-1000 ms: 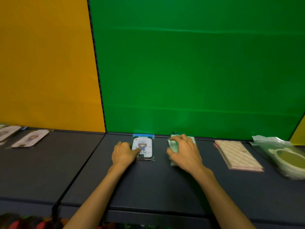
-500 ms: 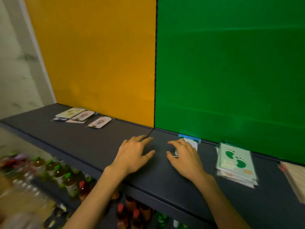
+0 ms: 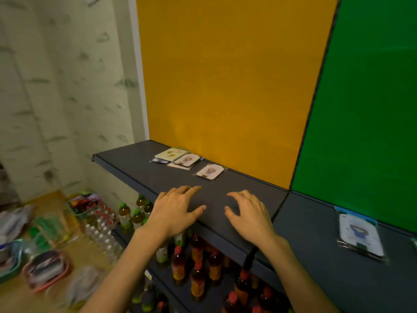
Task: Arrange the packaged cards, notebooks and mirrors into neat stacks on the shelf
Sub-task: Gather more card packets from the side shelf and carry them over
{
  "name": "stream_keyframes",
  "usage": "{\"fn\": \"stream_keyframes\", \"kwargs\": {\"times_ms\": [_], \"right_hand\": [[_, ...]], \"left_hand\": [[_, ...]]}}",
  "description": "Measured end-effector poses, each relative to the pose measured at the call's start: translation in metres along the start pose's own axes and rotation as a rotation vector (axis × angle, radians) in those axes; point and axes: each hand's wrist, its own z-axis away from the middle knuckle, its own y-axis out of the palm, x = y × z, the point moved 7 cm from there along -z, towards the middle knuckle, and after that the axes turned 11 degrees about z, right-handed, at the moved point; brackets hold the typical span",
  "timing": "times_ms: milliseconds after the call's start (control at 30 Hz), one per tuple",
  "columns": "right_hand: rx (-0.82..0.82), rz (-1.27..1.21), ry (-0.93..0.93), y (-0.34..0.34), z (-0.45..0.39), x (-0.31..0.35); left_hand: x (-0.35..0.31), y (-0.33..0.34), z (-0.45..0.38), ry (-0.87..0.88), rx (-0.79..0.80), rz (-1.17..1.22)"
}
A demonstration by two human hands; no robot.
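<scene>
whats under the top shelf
Under the shelf a lower shelf holds bottles with red and green caps, and more bottles stand on the floor to the left. How far the rows run to the right is hidden by the shelf and arms.

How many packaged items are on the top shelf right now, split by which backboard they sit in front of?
In front of the yellow panel: at least 4, namely a loose card pack and an overlapping cluster of at least 3; any underneath are hidden.
In front of the green panel: 1 card pack fully in view.
Total: at least 5.
</scene>
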Motion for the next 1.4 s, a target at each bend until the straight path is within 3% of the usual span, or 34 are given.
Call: {"fn": "stream_keyframes", "kwargs": {"times_ms": [300, 567, 1067, 1400], "right_hand": [[-0.006, 0.029, 0.025, 0.042, -0.073, 0.122], [-0.001, 0.052, 0.093, 0.066, -0.127, 0.168], [0.020, 0.052, 0.255, 0.141, -0.259, 0.156], [-0.010, 0.101, 0.408, 0.157, -0.297, 0.126]], "left_hand": [[0.154, -0.040, -0.013, -0.009, -0.046, -0.040], [0.250, -0.049, -0.042, -0.031, -0.054, -0.036], [0.345, -0.004, -0.195, 0.038, 0.087, -0.012], [0.343, 0.029, -0.289, 0.142, 0.061, 0.058]]}}
